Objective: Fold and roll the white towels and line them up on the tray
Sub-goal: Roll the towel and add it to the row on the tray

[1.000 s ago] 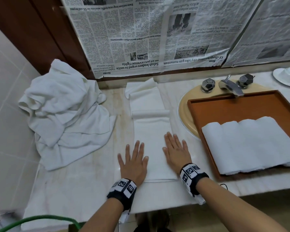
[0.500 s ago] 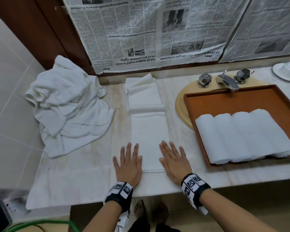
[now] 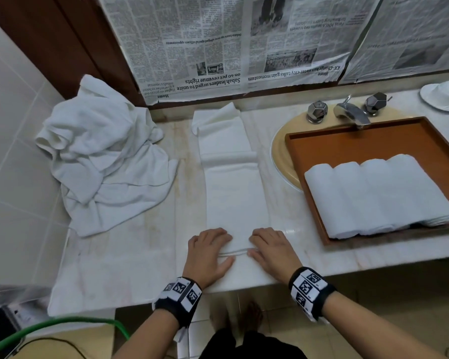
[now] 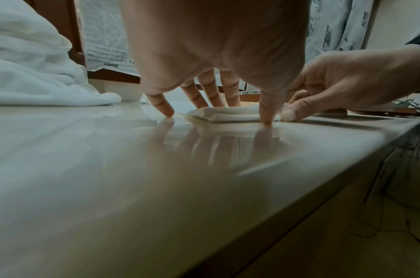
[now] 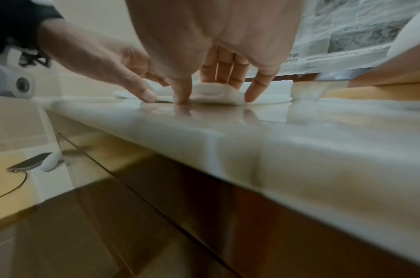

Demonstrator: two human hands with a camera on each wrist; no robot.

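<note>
Both hands, flat a second ago, now curl over the near end of the folded towel at 6 o'clock on the counter, left hand and right hand pinching up its first turn, so rolling has likely begun. Four rolled towels fill the tray at 3 o'clock (loose towels wait at 9). The inverted newspaper at 12 reads "Sabah leaders urged to unite".

Bathroom: marble vanity counter, basin with chrome faucet, tiled wall.
</note>
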